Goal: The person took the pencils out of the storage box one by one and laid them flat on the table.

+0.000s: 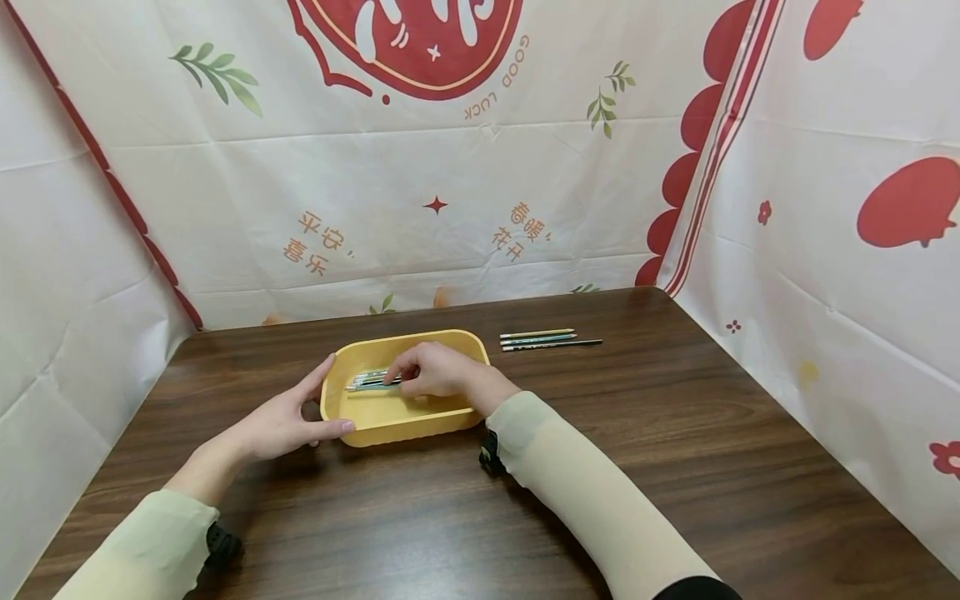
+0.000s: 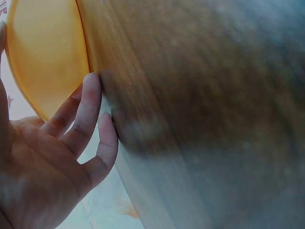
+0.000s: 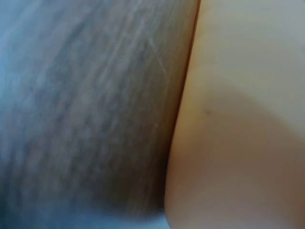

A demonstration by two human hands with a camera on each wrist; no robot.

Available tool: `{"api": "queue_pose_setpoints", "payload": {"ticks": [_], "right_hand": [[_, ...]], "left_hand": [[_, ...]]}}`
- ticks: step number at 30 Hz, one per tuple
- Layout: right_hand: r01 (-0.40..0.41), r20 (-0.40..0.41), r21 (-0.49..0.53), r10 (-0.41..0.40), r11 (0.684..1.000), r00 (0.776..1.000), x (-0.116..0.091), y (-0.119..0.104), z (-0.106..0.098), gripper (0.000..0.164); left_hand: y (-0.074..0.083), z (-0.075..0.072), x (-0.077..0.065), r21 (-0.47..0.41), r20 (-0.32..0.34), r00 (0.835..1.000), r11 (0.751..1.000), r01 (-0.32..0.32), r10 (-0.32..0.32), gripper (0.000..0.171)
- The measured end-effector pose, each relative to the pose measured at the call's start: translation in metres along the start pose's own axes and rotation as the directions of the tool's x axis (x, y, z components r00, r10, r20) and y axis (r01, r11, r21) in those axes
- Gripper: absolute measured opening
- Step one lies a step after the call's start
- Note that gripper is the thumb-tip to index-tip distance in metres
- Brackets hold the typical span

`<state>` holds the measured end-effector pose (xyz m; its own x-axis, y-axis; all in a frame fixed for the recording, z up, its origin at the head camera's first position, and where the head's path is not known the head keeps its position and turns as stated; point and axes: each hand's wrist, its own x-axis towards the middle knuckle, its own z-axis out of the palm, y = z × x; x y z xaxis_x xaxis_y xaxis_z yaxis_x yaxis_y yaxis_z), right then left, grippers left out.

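Note:
A yellow plastic basket [image 1: 420, 431] stands on the table, with several pencils [image 1: 367, 381] lying in its left half. My left hand [image 1: 281, 421] holds the basket's left end, thumb at the front corner and forefinger at the back corner. In the left wrist view, that hand's other fingers [image 2: 90, 109] lie loosely bent against the outer wall. Reaching in over the right side, my right hand [image 1: 438, 371] has its fingers curled down at the pencils and pinches at them; its fingertips are partly hidden. The right wrist view shows only the basket's wall [image 3: 238, 119] and tabletop.
Several more pencils [image 1: 551, 344] lie side by side on the brown wooden table [image 1: 675, 433], to the right of the basket. A white printed cloth [image 1: 450, 167] hangs behind the table and along both sides.

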<state>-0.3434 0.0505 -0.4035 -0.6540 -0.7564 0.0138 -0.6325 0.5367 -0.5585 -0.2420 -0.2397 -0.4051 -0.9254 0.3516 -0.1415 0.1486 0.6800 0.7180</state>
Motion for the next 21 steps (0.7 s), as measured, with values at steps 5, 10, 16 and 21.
{"api": "queue_pose_setpoints", "payload": {"ticks": [5,10,16,21], "right_hand": [[-0.021,0.007,0.049,0.02,0.999,1.0,-0.0004,-0.0017,0.0002,0.026],[-0.024,0.013,0.028,0.024,0.999,1.0,0.0001,-0.0016,0.0008,0.028],[0.017,-0.006,-0.002,-0.017,1.0,1.0,0.0012,-0.0004,0.0007,0.031],[0.015,-0.037,-0.001,-0.015,1.0,0.999,0.0014,0.0,0.0007,0.028]], "left_hand": [[0.0009,-0.0001,-0.0004,0.001,0.002,1.0,1.0,0.004,-0.004,0.123],[0.0008,0.0004,-0.0006,-0.004,-0.001,1.0,1.0,-0.001,0.001,0.123],[0.0002,0.0002,-0.0006,0.003,-0.003,1.0,1.0,0.001,-0.001,0.124],[0.0011,0.0002,-0.0004,0.001,0.001,1.0,1.0,0.006,-0.006,0.124]]}}
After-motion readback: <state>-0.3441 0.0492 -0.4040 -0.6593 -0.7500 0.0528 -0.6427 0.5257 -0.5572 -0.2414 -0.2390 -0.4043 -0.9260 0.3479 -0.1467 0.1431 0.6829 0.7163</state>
